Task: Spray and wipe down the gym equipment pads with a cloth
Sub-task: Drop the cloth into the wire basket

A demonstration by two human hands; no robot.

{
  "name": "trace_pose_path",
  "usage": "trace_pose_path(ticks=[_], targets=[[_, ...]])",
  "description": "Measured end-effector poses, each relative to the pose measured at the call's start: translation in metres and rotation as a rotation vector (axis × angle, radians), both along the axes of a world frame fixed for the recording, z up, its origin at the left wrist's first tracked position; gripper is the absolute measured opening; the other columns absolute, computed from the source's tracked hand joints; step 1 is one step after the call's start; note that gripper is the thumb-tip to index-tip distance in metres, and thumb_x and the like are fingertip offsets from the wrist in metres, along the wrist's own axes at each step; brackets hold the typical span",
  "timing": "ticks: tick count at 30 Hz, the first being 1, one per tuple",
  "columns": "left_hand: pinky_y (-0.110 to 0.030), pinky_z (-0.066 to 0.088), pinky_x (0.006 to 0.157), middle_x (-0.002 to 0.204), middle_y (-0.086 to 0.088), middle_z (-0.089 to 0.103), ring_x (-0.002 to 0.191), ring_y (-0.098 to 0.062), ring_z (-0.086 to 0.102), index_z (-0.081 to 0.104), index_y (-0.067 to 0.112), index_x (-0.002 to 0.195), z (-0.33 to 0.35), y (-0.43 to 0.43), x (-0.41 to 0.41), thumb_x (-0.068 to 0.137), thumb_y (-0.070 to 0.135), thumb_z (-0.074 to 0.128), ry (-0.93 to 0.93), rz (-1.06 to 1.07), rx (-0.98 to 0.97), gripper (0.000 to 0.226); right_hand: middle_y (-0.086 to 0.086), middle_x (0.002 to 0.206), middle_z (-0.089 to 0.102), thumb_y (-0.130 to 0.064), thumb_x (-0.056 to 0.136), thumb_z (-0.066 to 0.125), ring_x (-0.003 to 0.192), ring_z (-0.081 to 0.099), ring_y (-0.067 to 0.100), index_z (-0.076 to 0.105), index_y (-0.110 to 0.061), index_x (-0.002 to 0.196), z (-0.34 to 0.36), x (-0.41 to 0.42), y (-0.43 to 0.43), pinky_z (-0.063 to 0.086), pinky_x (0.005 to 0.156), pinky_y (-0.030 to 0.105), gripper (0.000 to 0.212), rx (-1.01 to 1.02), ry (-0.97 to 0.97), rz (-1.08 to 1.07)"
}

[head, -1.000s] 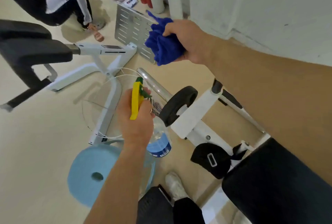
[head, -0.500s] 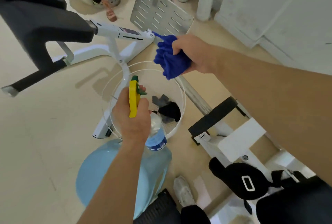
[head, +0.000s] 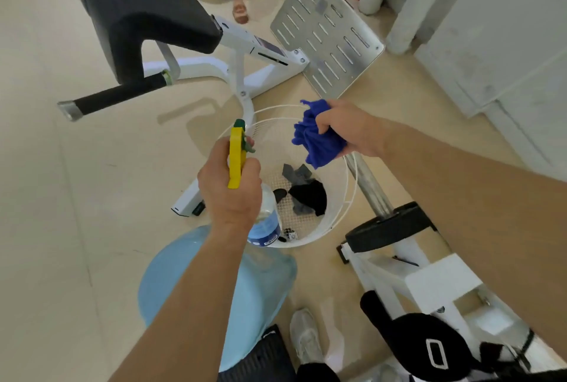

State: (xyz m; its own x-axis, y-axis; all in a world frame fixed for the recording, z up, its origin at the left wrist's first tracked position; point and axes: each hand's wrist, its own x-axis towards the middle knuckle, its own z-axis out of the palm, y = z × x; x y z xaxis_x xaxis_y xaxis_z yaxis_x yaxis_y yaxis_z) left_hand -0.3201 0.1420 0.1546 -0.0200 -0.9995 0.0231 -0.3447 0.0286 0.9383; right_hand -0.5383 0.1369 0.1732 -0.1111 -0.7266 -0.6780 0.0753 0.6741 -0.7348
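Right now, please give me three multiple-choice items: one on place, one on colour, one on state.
1. Where are the dark rags? A in the basket; B on the bench; C on the plate.
2. What colour is the cloth? A red; B blue; C white.
3. What does the left hand do? A hangs open; B grips the bottle; C presses a pad.
Key: 1 A, they lie on its mesh floor; 2 B, the bunch in the right hand is blue; 3 B, it wraps the neck.
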Motion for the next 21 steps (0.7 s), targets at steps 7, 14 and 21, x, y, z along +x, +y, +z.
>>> trace_pose_path(ticks=[7,14,21], targets=[[-0.060,0.059,0.065,0.084,0.007,0.069,0.071,-0.033,0.063,0.072,0.019,0.096,-0.002,-0.001,0.021,0.075,0.012,0.053,-0.039,0.062,-0.035,0.029,0.006,0.108,0.064,-0.035,0.091,0.059,0.092,0.061,0.025,0.054,-0.017,0.118,-0.020,0.025,-0.011,0.049,0.096,0.050,0.033,0.132,0.352,0.248],[-0.057,0.061,0.064,0.079,0.017,0.070,0.064,-0.008,0.064,0.070,0.020,0.099,-0.016,0.023,0.041,0.077,0.011,0.051,-0.038,0.181,-0.029,0.030,0.007,0.113,0.067,-0.030,0.095,0.054,0.098,0.065,0.024,0.061,-0.013,0.123,-0.027,0.040,-0.005,0.053,0.087,0.039,0.033,0.096,0.402,0.346],[-0.045,0.059,0.076,0.090,0.012,0.069,0.080,-0.032,0.069,0.068,0.019,0.108,-0.028,0.051,0.090,0.074,0.033,0.048,-0.119,0.280,-0.061,0.043,0.005,0.109,0.074,-0.010,0.093,0.052,0.085,0.071,0.021,0.073,-0.023,0.108,-0.029,0.133,0.009,0.058,0.077,0.036,0.029,0.016,0.027,0.594]])
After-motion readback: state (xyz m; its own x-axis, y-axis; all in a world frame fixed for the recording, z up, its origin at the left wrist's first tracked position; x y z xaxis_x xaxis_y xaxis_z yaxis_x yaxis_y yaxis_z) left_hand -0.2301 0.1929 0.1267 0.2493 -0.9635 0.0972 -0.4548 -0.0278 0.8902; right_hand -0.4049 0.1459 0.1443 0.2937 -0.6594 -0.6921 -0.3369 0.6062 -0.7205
